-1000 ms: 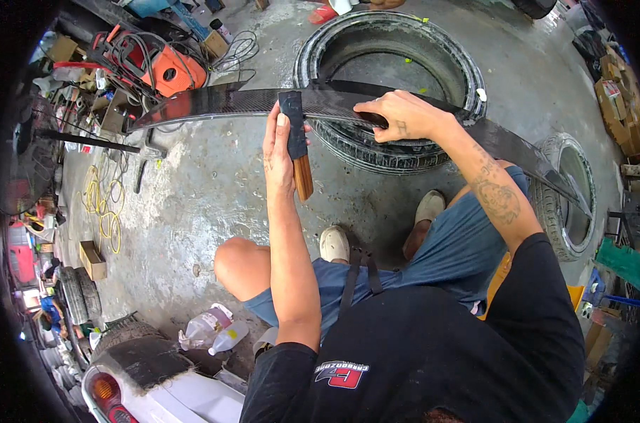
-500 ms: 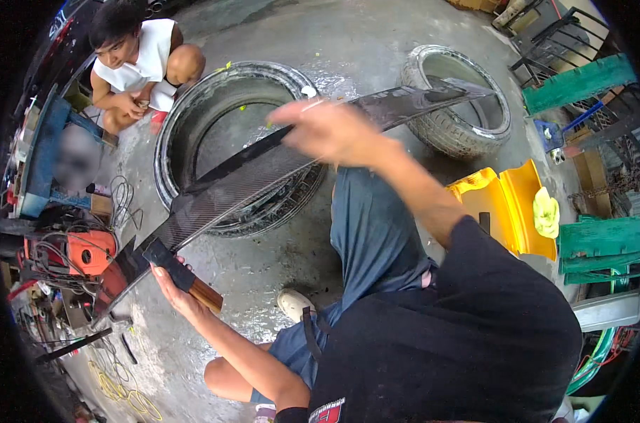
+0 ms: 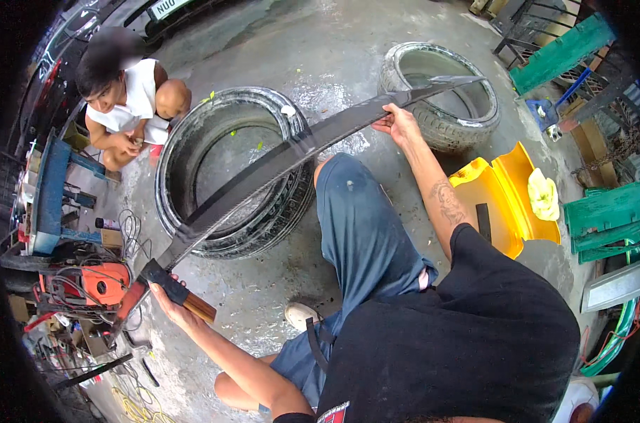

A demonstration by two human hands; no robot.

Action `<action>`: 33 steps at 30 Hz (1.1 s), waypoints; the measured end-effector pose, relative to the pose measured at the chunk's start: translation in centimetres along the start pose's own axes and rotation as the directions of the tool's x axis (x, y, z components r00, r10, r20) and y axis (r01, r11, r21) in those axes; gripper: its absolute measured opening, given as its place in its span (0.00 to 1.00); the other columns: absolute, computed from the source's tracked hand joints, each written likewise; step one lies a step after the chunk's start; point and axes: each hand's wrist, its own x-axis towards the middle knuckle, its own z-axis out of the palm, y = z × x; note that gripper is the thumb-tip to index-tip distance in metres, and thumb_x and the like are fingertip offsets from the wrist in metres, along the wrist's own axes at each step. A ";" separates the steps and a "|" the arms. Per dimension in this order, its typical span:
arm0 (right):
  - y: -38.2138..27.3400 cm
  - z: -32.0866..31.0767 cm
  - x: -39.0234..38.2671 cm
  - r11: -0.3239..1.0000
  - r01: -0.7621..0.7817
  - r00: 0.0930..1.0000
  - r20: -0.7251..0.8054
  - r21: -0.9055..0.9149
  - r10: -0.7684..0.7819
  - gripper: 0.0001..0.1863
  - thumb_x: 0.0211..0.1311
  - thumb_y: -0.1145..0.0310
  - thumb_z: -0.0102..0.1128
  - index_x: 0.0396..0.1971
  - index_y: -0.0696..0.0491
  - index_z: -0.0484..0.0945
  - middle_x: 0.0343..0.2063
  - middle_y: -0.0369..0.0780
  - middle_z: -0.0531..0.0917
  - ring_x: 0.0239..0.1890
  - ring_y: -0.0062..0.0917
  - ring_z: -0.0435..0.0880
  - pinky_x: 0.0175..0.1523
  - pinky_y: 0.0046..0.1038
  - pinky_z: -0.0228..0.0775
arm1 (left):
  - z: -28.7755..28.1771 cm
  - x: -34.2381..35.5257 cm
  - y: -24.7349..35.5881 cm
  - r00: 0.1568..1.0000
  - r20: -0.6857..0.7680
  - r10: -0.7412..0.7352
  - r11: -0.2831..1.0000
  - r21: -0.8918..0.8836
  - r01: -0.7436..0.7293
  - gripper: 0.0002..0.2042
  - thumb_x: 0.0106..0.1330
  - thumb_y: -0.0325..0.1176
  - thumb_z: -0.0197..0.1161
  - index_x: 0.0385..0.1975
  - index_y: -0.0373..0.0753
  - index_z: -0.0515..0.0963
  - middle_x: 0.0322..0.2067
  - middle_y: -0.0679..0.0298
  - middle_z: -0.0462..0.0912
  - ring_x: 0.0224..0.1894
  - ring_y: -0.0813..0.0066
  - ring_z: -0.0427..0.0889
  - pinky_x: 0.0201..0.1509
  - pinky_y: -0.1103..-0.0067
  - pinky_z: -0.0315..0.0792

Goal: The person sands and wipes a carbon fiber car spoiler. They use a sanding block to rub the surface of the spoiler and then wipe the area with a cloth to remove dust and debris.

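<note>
A long, narrow, dark panel with a carbon-fibre weave (image 3: 256, 168) slants from lower left to upper right, resting across two tyres. My left hand (image 3: 173, 304) is near its lower-left end, closed round a black block with a brown wooden end (image 3: 201, 308). The black part of that block lies against the panel; whether my fingers also grip the panel is hidden. Toward the upper right, my right hand (image 3: 399, 125) pinches the panel's near edge between thumb and fingers. The larger tyre (image 3: 166, 158) lies under the panel's middle, the other tyre (image 3: 439, 130) under its far end.
A person in a white sleeveless top (image 3: 133, 99) squats at the far left. An orange machine with cables (image 3: 103, 283) stands at the left, below a blue bench (image 3: 48, 201). On the right are a yellow curved panel (image 3: 506, 204) with a pale cloth (image 3: 543, 195) and green boards (image 3: 605, 222).
My right hand, blurred above the panel's middle before, has moved right and now grips its near edge. The panel's weave side has turned. My left hand keeps hold of the block.
</note>
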 end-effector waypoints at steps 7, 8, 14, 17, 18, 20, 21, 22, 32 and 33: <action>-4.4 4.8 -4.4 0.963 0.263 0.965 0.028 -0.059 -0.262 0.11 0.60 0.72 0.59 0.30 0.68 0.72 0.25 0.49 0.77 0.29 0.46 0.85 0.38 0.49 0.87 | -3.3 3.3 -0.1 0.998 -0.035 -0.046 0.996 0.076 0.048 0.27 0.72 0.54 0.56 0.58 0.36 0.72 0.37 0.61 0.82 0.36 0.76 0.81 0.38 0.78 0.75; -5.4 4.1 -4.8 0.959 0.277 0.961 0.038 -0.059 -0.275 0.12 0.60 0.72 0.60 0.29 0.67 0.72 0.26 0.50 0.78 0.29 0.46 0.85 0.39 0.50 0.86 | -4.9 4.2 -0.2 0.996 -0.004 -0.085 0.994 0.073 0.085 0.27 0.71 0.54 0.56 0.58 0.37 0.72 0.37 0.61 0.82 0.35 0.76 0.82 0.38 0.78 0.75; -7.9 -3.5 -6.2 0.956 0.261 0.963 -0.030 -0.136 -0.267 0.11 0.64 0.71 0.61 0.33 0.65 0.75 0.25 0.49 0.80 0.30 0.42 0.85 0.47 0.53 0.84 | 2.3 1.0 1.5 0.989 0.146 -0.014 1.000 0.019 0.012 0.24 0.74 0.49 0.54 0.59 0.35 0.71 0.38 0.60 0.81 0.35 0.76 0.81 0.36 0.81 0.75; -6.5 -4.8 -6.6 0.962 0.232 0.969 -0.052 -0.142 -0.241 0.11 0.64 0.70 0.62 0.35 0.65 0.76 0.26 0.48 0.81 0.30 0.40 0.85 0.47 0.52 0.84 | 2.6 0.7 2.8 0.988 0.148 -0.038 0.999 -0.007 0.039 0.24 0.74 0.49 0.54 0.59 0.35 0.71 0.37 0.60 0.81 0.35 0.76 0.81 0.36 0.81 0.75; -6.5 -5.3 -6.7 0.963 0.233 0.969 -0.047 -0.138 -0.241 0.11 0.64 0.70 0.62 0.35 0.65 0.76 0.26 0.48 0.81 0.30 0.40 0.85 0.47 0.52 0.84 | 3.1 0.6 3.4 0.988 0.144 -0.048 0.999 0.017 0.047 0.24 0.74 0.49 0.54 0.59 0.35 0.70 0.37 0.59 0.81 0.35 0.77 0.81 0.36 0.81 0.75; -6.0 -6.1 -7.1 0.972 0.195 0.973 -0.102 -0.135 -0.209 0.12 0.64 0.69 0.62 0.37 0.64 0.77 0.26 0.48 0.81 0.30 0.39 0.85 0.47 0.51 0.83 | 3.5 0.5 4.0 0.989 0.137 -0.053 0.997 0.055 0.046 0.24 0.75 0.49 0.53 0.59 0.35 0.70 0.37 0.59 0.81 0.35 0.77 0.80 0.36 0.81 0.75; -6.2 -6.3 -7.1 0.968 0.195 0.976 -0.063 -0.156 -0.207 0.12 0.64 0.67 0.64 0.37 0.62 0.77 0.27 0.46 0.81 0.31 0.36 0.85 0.45 0.49 0.84 | 3.5 0.6 3.6 0.989 0.138 -0.049 0.997 0.070 0.039 0.24 0.75 0.49 0.53 0.59 0.35 0.70 0.37 0.59 0.81 0.35 0.77 0.80 0.36 0.81 0.75; -6.1 -6.3 -7.3 0.972 0.186 0.979 -0.060 -0.145 -0.196 0.12 0.64 0.67 0.64 0.37 0.62 0.77 0.27 0.46 0.81 0.31 0.36 0.85 0.45 0.49 0.84 | 3.4 0.7 3.7 0.989 0.140 -0.044 0.995 0.090 0.031 0.24 0.75 0.49 0.52 0.59 0.35 0.71 0.37 0.59 0.81 0.35 0.77 0.80 0.37 0.81 0.75; -8.6 1.9 -16.3 0.414 0.389 0.859 0.162 -0.823 -0.485 0.21 0.65 0.55 0.67 0.18 0.53 0.74 0.15 0.32 0.72 0.18 0.12 0.71 0.26 0.17 0.64 | 4.7 0.2 4.4 0.997 0.056 -0.060 0.994 0.094 0.055 0.25 0.75 0.48 0.53 0.61 0.34 0.70 0.37 0.60 0.82 0.35 0.76 0.82 0.37 0.81 0.76; -7.3 5.5 -18.6 0.432 0.521 0.810 0.267 -0.736 -0.521 0.20 0.64 0.58 0.69 0.18 0.52 0.73 0.15 0.31 0.71 0.20 0.11 0.70 0.28 0.17 0.63 | 4.5 0.4 4.1 0.993 0.096 -0.062 0.994 0.093 0.053 0.25 0.75 0.48 0.53 0.61 0.34 0.69 0.36 0.61 0.81 0.35 0.76 0.82 0.37 0.81 0.76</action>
